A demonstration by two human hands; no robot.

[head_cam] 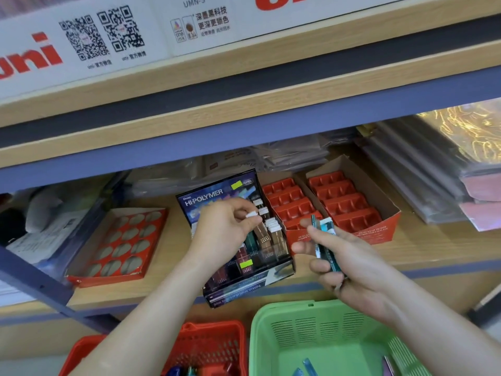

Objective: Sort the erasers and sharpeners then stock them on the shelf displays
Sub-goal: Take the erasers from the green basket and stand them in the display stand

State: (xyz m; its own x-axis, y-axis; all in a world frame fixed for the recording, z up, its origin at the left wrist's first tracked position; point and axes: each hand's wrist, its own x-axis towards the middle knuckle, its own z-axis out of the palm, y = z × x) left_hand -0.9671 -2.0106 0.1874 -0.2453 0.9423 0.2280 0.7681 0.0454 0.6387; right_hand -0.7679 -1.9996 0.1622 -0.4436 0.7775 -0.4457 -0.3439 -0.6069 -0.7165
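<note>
A: Where's the eraser now?

B: The left hand pinches it at its white end, fingers curled round it. It's right above the display, which sits at the front edge of the shelf, about midway along.

A: And the other hand?

B: The right hand grips a stack of teal-sleeved erasers, just right of the display and over the shelf's front edge.

A: So how would you seat this one well?

B: As I read it, the job is to slot it into a column of its own colour. The rows near the display's right side already show white tips standing up. This one should go in the same way: white end up, sleeve down, parallel to its neighbours. Lower it straight, because at a slant it could catch on the way in or knock the ones beside it.

A: Anything to watch?

B: The display seems to hang slightly over the front edge, so I'd press lightly. Keep the stack clear of the red trays behind it, and pass one eraser at a time to the left hand. More stock lies in the green basket below the shelf.
</note>
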